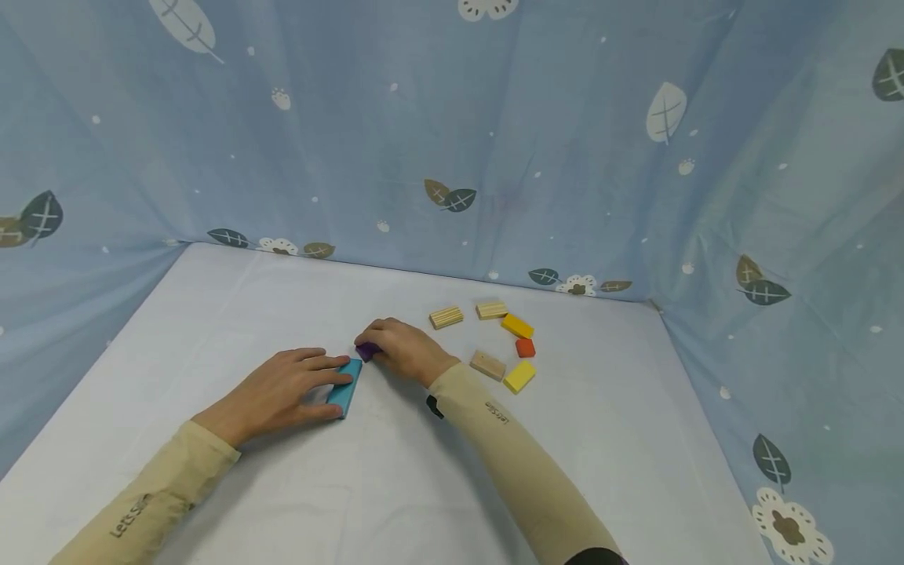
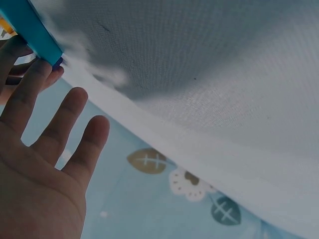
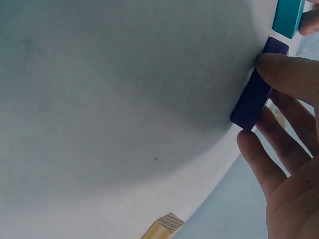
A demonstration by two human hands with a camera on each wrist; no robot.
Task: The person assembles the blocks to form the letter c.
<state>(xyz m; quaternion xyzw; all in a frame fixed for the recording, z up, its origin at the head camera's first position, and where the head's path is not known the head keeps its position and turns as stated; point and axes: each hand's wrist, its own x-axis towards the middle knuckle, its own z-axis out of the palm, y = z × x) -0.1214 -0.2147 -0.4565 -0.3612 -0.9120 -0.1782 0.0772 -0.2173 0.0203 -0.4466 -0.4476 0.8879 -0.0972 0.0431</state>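
Observation:
My left hand [image 1: 278, 392] holds a light-blue rectangular block [image 1: 344, 390], thumb at its near end and fingers over its far part. In the left wrist view that block [image 2: 35, 30] runs along the upper left, and the two outer fingers stretch away from it. My right hand [image 1: 406, 349] pinches a purple block [image 1: 366, 351] just beyond the blue one. Seen from the right wrist, the thumb lies on one side of the purple block [image 3: 251, 99] and the fingers on the other. A narrow gap shows there between it and the light-blue block [image 3: 288, 19].
Right of my right hand, loose blocks form a rough arc: ridged wooden blocks [image 1: 446, 317], an orange block [image 1: 518, 326], a red block [image 1: 525, 348], a yellow block [image 1: 519, 377] and a plain wooden block [image 1: 488, 365]. A blue patterned curtain [image 1: 381, 157] borders the white table [image 1: 600, 455].

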